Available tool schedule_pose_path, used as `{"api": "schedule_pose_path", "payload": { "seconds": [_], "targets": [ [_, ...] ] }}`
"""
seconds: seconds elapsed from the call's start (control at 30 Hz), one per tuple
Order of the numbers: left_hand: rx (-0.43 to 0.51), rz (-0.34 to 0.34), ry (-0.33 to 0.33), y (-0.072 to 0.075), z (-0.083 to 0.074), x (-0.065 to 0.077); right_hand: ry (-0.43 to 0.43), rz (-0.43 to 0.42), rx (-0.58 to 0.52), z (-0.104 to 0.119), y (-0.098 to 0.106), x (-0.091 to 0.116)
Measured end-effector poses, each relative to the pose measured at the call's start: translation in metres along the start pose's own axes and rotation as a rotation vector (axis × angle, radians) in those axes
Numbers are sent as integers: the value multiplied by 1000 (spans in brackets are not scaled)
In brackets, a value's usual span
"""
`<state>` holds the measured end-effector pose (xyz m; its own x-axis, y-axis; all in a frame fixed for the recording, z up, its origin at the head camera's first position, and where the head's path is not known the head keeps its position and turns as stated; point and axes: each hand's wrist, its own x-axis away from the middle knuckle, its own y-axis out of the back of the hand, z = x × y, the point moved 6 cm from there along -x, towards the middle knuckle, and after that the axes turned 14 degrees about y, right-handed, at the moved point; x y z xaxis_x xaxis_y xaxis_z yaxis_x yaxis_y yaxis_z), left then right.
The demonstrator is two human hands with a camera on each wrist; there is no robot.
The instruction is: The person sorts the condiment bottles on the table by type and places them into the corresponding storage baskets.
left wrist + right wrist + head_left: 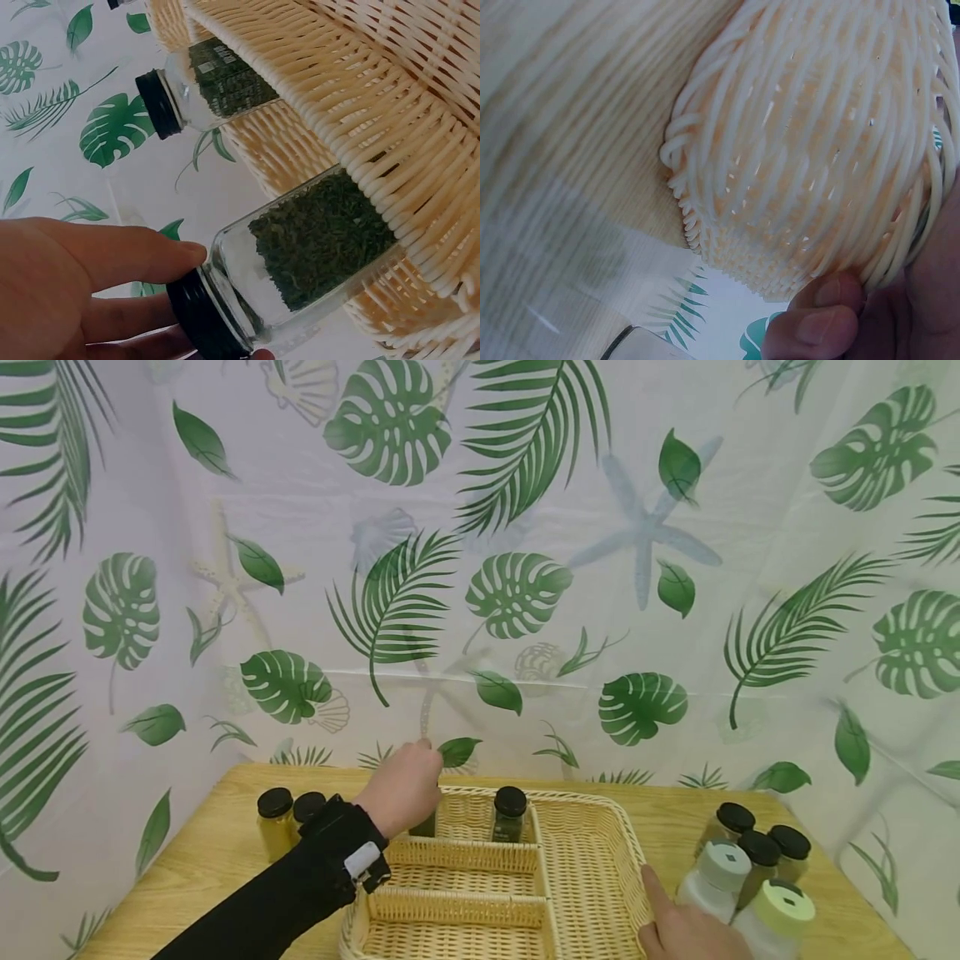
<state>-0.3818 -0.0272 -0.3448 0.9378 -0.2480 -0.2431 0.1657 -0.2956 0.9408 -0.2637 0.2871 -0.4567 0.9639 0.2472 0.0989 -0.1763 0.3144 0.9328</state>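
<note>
Pinching the black lid (204, 315) between thumb and fingers, the left hand (401, 789) is holding a clear glass herb jar (322, 240) in the rear compartment of the wicker basket (588, 860). Since those fingers are gripping only the lid, the jar is risking a tilt or slip; swinging sideways could be knocking the second herb jar (509, 820), standing near on the right. The right hand (693, 931) is touching the basket's right rim, pinching or not I cannot tell; uneven pushing could be shifting everything. The held jar is showing dark green, shredded dried leaves, with clear glass showing below its lid.
</note>
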Motion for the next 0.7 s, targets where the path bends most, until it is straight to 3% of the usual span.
{"api": "schedule_pose_path", "payload": {
  "seconds": [0.3,0.7],
  "targets": [
    [-2,21,-20,-9,1,3,1,-5,6,3,1,1],
    [-31,38,5,-14,-1,4,-15,18,15,5,2,0]
  ]
}}
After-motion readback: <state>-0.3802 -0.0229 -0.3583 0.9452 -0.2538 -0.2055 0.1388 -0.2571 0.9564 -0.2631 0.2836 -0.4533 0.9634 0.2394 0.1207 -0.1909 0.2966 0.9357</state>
